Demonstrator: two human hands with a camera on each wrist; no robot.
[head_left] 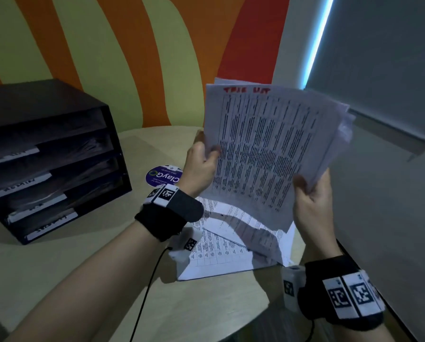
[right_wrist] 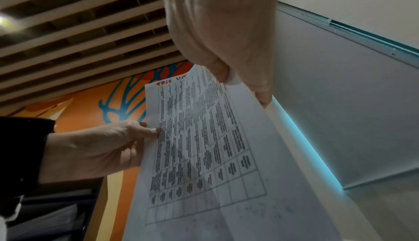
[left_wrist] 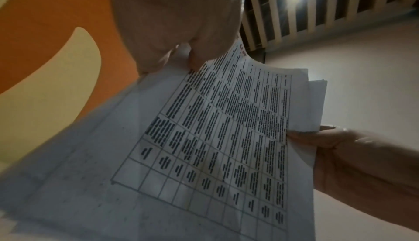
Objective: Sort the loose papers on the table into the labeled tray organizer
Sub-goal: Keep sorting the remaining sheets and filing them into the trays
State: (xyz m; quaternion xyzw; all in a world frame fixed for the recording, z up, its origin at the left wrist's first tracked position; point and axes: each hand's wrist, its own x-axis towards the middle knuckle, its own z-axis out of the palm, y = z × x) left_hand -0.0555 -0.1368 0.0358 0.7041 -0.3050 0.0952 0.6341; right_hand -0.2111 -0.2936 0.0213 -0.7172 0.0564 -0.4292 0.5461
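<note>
A: Head view, hands?
B: Left hand [head_left: 201, 166] and right hand [head_left: 311, 201] both pinched the paper stack [head_left: 268, 154], raised above the table [head_left: 58, 267].
A: Organizer?
B: Organizer [head_left: 51, 154] sat left, apart.

I'm in an office: black labelled organizer [head_left: 56, 154] at left, printed tables on papers [head_left: 233, 245] at centre, slatted ceiling [right_wrist: 86, 22] overhead, striped wall [head_left: 132, 45] across the top.
</note>
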